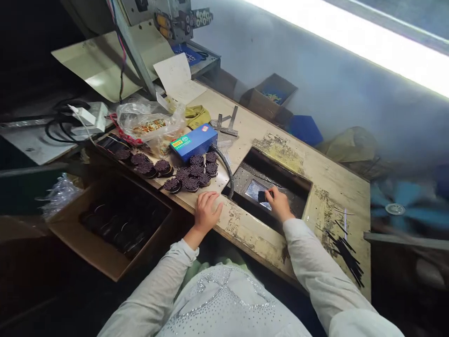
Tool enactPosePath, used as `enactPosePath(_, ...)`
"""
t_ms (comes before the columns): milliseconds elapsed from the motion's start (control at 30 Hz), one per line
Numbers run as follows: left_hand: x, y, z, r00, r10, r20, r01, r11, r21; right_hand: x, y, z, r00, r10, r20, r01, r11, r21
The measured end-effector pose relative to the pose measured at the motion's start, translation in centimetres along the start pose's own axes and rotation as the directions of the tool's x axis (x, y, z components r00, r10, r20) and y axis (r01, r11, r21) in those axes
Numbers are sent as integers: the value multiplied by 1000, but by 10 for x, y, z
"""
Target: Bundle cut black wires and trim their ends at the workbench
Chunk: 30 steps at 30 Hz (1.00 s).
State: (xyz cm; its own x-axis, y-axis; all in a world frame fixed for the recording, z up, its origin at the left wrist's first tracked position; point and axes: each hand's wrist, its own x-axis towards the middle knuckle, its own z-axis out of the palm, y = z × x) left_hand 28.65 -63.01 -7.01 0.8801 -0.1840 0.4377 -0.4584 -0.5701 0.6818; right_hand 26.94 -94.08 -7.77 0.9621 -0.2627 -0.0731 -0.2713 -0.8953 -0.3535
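My left hand [208, 209] lies on the front edge of the worktable, fingers stretched out and nothing in them. Just beyond it is a cluster of bundles of black wires [191, 173], their dark, bumpy ends facing up. My right hand [278, 202] reaches into a sunken opening in the tabletop. Its fingers are pinched on a small bundle of black wires [262, 196], held over a shiny silver rectangular surface [253, 189] that looks like a solder pot. Whether the bundle touches that surface I cannot tell.
A blue box [196, 142] with a ribbed black hose [224, 164] stands behind the bundles. Plastic bags [150, 124] and a metal caliper [228, 124] lie farther back. Loose black strips [347, 257] lie at right. A cardboard box [108, 224] of dark bundles sits lower left.
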Motion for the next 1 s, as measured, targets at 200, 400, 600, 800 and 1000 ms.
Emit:
enactPosePath(200, -2, 3, 3, 999, 38, 6, -38, 995, 91, 26, 21, 12, 980, 36, 196, 42, 923, -382)
enactPosePath(400, -2, 2, 3, 1000, 9, 16, -10, 997, 77, 35, 24, 19, 956, 59, 287, 99, 858, -505)
enactPosePath(600, -3, 2, 3, 998, -39, 52, 35, 997, 69, 38, 26, 22, 946, 53, 319, 131, 839, -528)
enactPosePath(800, -3, 2, 3, 1000, -2, 27, 0, 998, 69, 40, 27, 22, 941, 48, 334, 148, 831, -537)
enactPosePath(1000, -3, 1, 3, 999, -13, 32, 11, 997, 77, 42, 26, 23, 939, 49, 342, 155, 824, -544)
